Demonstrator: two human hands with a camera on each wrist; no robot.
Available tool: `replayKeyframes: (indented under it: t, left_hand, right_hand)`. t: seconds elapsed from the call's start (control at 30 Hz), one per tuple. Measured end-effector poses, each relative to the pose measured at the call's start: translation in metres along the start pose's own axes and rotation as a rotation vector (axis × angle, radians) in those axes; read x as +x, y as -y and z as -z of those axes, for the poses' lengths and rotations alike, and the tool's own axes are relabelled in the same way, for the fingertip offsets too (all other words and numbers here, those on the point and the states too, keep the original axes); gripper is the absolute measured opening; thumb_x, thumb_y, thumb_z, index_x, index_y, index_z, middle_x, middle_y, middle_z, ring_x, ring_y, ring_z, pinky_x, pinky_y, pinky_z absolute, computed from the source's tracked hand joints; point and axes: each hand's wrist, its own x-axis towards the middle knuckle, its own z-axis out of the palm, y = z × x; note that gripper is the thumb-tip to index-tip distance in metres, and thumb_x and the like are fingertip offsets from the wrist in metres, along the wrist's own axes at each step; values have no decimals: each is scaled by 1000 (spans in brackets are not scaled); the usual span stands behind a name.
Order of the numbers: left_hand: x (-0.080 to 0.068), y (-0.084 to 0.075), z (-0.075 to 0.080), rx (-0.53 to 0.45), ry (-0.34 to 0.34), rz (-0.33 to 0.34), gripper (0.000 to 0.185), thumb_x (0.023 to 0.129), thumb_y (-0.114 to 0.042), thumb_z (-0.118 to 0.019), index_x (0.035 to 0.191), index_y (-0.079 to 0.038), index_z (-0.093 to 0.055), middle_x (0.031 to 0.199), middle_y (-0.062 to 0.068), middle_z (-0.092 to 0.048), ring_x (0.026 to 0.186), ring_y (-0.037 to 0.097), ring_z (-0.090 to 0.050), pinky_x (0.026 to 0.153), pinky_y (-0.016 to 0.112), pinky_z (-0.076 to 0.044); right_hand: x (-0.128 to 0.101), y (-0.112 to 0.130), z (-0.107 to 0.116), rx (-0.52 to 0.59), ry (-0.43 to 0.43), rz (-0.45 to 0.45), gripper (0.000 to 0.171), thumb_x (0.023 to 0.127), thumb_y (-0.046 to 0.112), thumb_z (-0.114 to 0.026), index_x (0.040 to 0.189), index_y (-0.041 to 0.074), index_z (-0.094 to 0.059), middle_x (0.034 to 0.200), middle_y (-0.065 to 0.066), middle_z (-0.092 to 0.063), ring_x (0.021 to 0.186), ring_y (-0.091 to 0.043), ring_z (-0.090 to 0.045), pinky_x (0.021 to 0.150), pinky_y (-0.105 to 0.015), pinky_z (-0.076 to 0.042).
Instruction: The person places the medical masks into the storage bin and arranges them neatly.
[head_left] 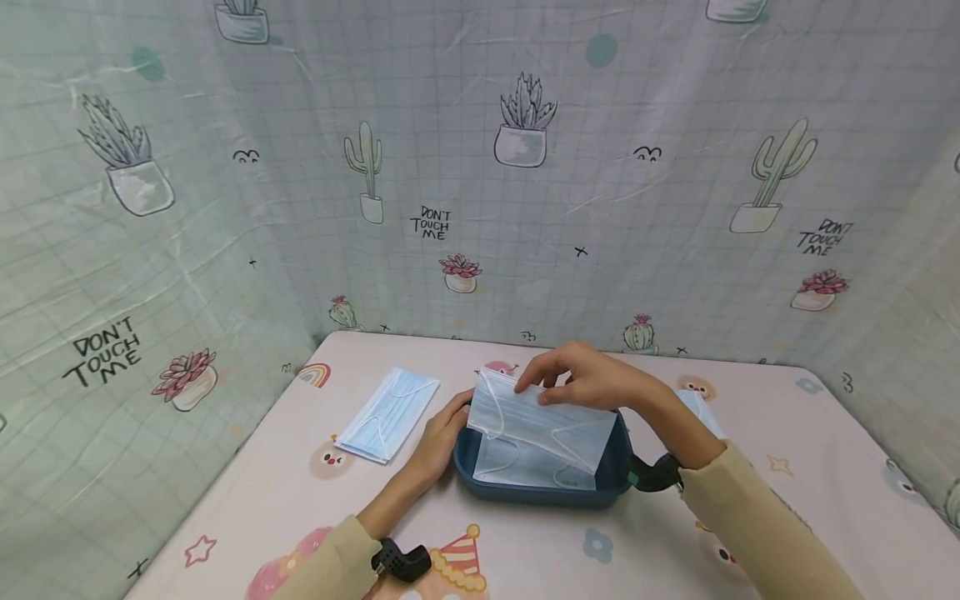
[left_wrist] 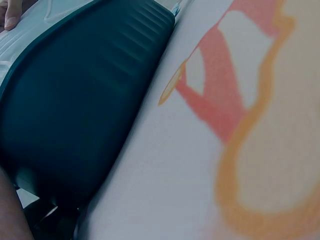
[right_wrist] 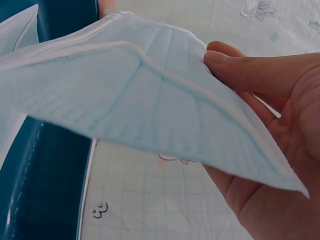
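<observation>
A pale blue pleated face mask (head_left: 517, 421) with white ear loops is pinched by its edge between the thumb and fingers of my right hand (head_left: 588, 377), tilted over a dark blue plastic container (head_left: 540, 495). In the right wrist view, the held mask (right_wrist: 150, 100) spreads out from the thumb (right_wrist: 255, 72). Another face mask (head_left: 495, 460) lies inside the container, partly covered by the held one. My left hand (head_left: 438, 437) rests along the container's left side, fingers extended to its far left corner. The left wrist view shows the container's outer wall (left_wrist: 75, 100) close up.
One face mask (head_left: 390, 412) lies flat on the table (head_left: 247, 467) left of the container. Behind my right forearm, part of another mask (head_left: 697, 407) shows. A printed curtain (head_left: 480, 192) hangs at the back and sides. Each wrist wears a black strap device (head_left: 403, 560).
</observation>
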Motion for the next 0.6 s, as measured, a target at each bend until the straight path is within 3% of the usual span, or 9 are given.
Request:
replayKeyframes:
  t: [0.3,0.6]
  left_hand:
    - [-2,1,3,-30,25,5,34,109,-24,-45,138,-23,-64,141,1,-66,141,22,-53,123,51,-36]
    - [-1,3,6,-39,71,6,40,112,-24,-39,148,-20,-57,151,3,-59,149,24,-45,127,49,-31]
  right_hand:
    - [7,4,-9,-9,35,21,27,95,4,-69,118,16,-76,119,-1,-76,98,-11,-69,83,-26,-60]
    - [18,1,-20,-12,74,30,29,94,1,-70,117,17,-77,114,2,-76,89,-9,-64,85,-26,-58]
